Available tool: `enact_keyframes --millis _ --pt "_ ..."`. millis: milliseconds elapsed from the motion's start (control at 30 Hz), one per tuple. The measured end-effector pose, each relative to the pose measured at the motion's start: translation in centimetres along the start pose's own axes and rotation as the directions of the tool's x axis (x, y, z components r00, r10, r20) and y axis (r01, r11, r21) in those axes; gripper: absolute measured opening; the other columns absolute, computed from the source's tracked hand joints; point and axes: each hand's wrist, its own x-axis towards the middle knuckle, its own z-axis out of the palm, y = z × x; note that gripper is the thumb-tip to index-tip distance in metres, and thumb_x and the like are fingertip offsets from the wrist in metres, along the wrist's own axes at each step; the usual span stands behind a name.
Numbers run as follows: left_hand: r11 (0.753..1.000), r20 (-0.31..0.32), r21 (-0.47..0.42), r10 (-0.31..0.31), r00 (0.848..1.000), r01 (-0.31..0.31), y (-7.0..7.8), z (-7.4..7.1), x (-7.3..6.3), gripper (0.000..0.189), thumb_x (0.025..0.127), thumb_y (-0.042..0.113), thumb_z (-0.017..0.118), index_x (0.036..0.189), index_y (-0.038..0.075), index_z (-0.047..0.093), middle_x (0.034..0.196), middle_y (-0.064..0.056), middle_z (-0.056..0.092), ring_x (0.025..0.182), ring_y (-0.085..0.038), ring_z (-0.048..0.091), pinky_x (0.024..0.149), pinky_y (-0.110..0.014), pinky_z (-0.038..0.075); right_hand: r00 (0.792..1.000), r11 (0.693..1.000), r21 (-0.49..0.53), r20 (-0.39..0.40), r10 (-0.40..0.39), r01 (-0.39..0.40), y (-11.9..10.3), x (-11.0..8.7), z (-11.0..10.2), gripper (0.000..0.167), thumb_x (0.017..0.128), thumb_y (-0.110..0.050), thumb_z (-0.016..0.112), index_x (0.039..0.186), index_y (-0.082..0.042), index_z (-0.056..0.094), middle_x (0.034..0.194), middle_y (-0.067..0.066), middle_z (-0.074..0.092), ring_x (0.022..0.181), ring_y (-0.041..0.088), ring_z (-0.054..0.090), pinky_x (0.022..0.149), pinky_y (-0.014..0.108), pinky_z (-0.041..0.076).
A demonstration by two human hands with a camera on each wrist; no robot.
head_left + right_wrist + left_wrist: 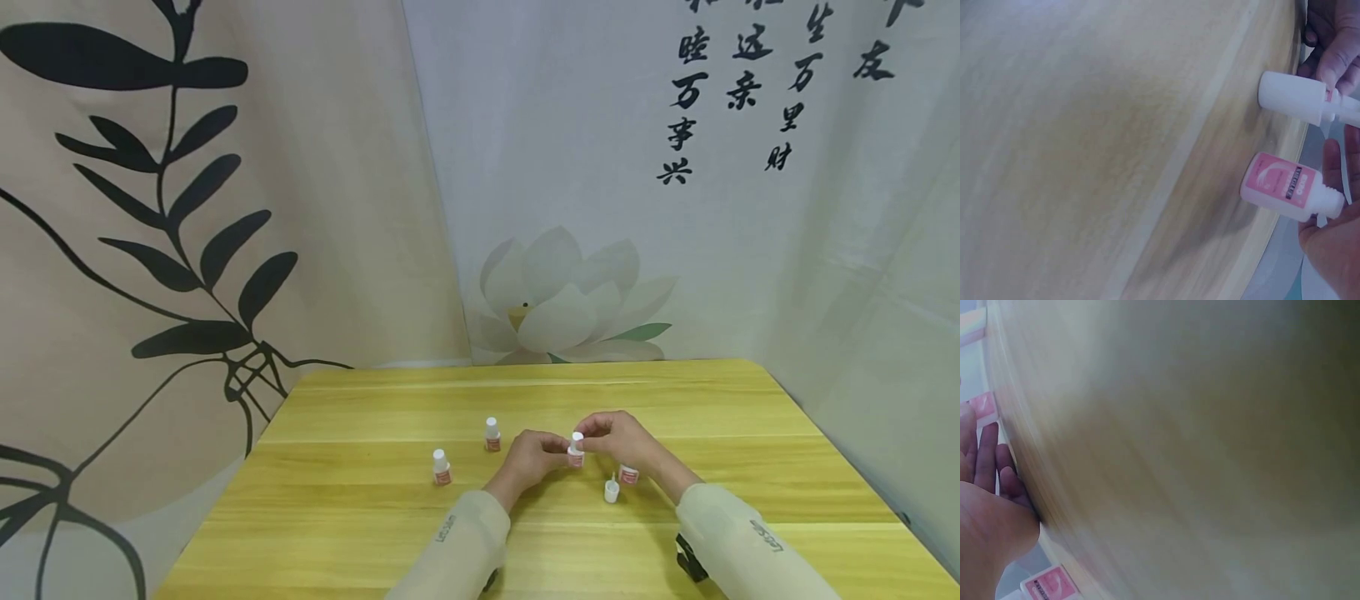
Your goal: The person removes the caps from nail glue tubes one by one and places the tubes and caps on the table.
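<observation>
In the head view my left hand (534,457) holds a small white bottle (576,459) with a pink label, fingertips around its body. My right hand (621,437) pinches the white cap (577,438) on top of that bottle. Below the right hand stands a second bottle (629,475), partly hidden by it; the right wrist view shows this bottle (1282,185) uncapped, its white neck exposed. Beside it on the table is a loose white cap (612,491) with a thin pointed tip upward.
Two more capped bottles stand to the left of my hands, one farther back (492,435) and one nearer (442,467). All stand on a yellow wood-grain table (360,517). Behind it hangs a printed curtain (360,208).
</observation>
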Motion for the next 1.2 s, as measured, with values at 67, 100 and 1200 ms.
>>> enact_keyframes --millis 67,100,1200 --pt "1.000 0.005 -0.006 -0.001 1.000 0.001 0.00 0.01 -0.02 0.018 0.081 0.029 0.083 0.091 0.015 0.078 0.087 0.009 0.073 0.091 -0.008 0.061 0.090 -0.039 0.050 1.000 1.000 0.006 0.000 -0.005 0.005 0.03 0.01 -0.01 0.017 0.092 -0.025 0.073 0.102 -0.011 0.071 0.100 -0.001 0.069 0.098 0.019 0.060 0.092 0.046 0.047" --pt "1.000 0.008 -0.007 -0.003 1.000 0.003 -0.02 0.01 -0.02 0.018 0.081 0.029 0.083 0.091 0.015 0.078 0.087 0.010 0.073 0.091 -0.008 0.061 0.090 -0.039 0.050 1.000 1.000 0.007 0.000 -0.008 0.008 0.05 0.02 0.00 0.017 0.092 -0.024 0.073 0.102 -0.011 0.071 0.100 -0.001 0.069 0.098 0.019 0.060 0.092 0.046 0.047" --pt "0.998 -0.016 0.053 0.022 1.000 -0.021 -0.64 0.23 0.67 0.014 0.080 0.028 0.085 0.087 0.017 0.080 0.083 0.012 0.072 0.086 -0.003 0.060 0.089 -0.034 0.049 1.000 1.000 -0.007 -0.003 -0.005 0.005 0.19 0.11 0.11 0.022 0.090 -0.028 0.075 0.105 -0.013 0.071 0.101 -0.002 0.069 0.099 0.018 0.061 0.092 0.046 0.048"
